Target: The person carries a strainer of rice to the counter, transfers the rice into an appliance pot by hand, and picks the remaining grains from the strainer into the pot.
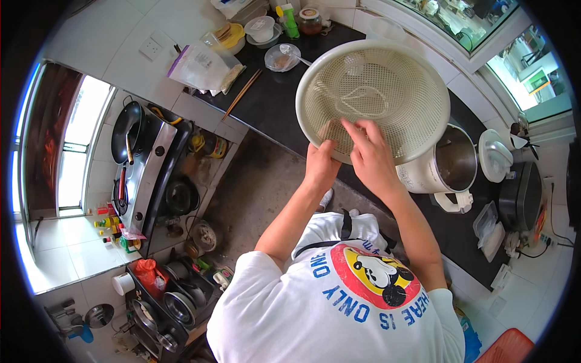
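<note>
A large cream plastic mesh colander is tilted towards me above the dark countertop. My left hand grips its near rim, thumb over the edge; its other fingers show faintly through the mesh. Over the same rim reaches my right hand, with index and middle fingers spread against the inner wall and nothing visible held in them. A pale looped shape marks the colander's bottom; I cannot tell whether it is moulded in or loose. Right of the colander stands a soymilk-maker-like white jug with a steel inside, its mouth uncovered.
On the black counter lie wooden chopsticks. Beyond them are a clear bowl with a spoon, a zip bag and a lidded jar. A white appliance lid sits right. Leftward, a gas stove carries a wok.
</note>
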{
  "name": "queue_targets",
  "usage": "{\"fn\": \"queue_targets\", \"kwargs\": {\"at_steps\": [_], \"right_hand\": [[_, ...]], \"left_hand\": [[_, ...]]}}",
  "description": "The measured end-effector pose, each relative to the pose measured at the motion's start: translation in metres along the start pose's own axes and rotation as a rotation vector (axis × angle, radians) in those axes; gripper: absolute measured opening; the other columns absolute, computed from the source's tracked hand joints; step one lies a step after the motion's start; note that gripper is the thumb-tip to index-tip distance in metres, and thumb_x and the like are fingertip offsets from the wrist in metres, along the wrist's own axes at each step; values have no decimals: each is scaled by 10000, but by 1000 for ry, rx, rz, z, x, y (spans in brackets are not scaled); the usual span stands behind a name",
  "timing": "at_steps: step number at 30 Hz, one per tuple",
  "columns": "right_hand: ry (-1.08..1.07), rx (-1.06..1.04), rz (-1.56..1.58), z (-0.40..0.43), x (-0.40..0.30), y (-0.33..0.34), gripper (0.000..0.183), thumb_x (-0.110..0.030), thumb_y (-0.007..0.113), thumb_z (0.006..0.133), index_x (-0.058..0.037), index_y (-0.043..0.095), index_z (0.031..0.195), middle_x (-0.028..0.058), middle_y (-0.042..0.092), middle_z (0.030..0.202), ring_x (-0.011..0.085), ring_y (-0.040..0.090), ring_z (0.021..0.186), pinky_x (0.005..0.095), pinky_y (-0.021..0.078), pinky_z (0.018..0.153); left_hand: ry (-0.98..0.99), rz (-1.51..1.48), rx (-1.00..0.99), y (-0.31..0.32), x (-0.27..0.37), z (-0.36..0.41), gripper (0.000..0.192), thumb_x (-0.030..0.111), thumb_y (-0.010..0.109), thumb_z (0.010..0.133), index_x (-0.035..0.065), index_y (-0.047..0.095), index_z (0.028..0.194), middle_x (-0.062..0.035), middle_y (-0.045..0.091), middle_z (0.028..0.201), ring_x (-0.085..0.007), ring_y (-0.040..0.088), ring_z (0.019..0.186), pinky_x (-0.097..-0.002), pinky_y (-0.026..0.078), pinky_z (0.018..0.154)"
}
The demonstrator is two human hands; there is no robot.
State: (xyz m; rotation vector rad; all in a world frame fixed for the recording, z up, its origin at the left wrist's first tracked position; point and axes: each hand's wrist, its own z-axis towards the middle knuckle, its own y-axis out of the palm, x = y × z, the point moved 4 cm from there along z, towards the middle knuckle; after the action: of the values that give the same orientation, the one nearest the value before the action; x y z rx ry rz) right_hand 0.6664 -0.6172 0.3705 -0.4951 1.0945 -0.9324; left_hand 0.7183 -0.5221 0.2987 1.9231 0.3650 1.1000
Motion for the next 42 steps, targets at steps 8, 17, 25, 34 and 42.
{"fn": "queue_targets", "kwargs": {"at_steps": [8,17,25,34,42], "right_hand": [[16,-85,-52,3,10,22,557,39,545,707,-36,496,1256,144,454,1039,286,492,919,405,420,840],[14,-54,-23,1,7,22,579,56,545,696,-46,487,1263,147,446,1026,294,505,913,413,425,814],[16,-10,32,0,7,23,602,76,546,681,-72,495,1262,142,456,1030,293,513,895,416,427,816],[189,-12,469,0,20,30,568,120,461,706,-91,522,1230,107,469,1037,225,519,864,317,464,741],[286,-51,642,2,28,42,482,121,453,721,-63,544,1158,76,498,1037,162,523,826,275,467,711]], "left_hand": [[76,95,28,6,6,-8,486,-44,375,805,-24,413,1289,-134,489,1267,-252,477,1175,-379,399,978],[188,202,61,5,2,-4,418,-40,394,797,-57,490,1203,-112,560,1146,-194,545,1053,-308,444,886],[208,334,52,2,-1,-3,429,-47,400,815,-40,468,1239,-121,545,1182,-201,545,1064,-310,463,865],[246,420,125,7,4,-6,409,-52,383,778,-57,493,1172,-98,568,1077,-155,535,980,-271,420,845],[322,495,188,5,4,-7,318,-15,415,800,-33,530,1096,-45,581,947,-112,544,799,-248,444,656]]}}
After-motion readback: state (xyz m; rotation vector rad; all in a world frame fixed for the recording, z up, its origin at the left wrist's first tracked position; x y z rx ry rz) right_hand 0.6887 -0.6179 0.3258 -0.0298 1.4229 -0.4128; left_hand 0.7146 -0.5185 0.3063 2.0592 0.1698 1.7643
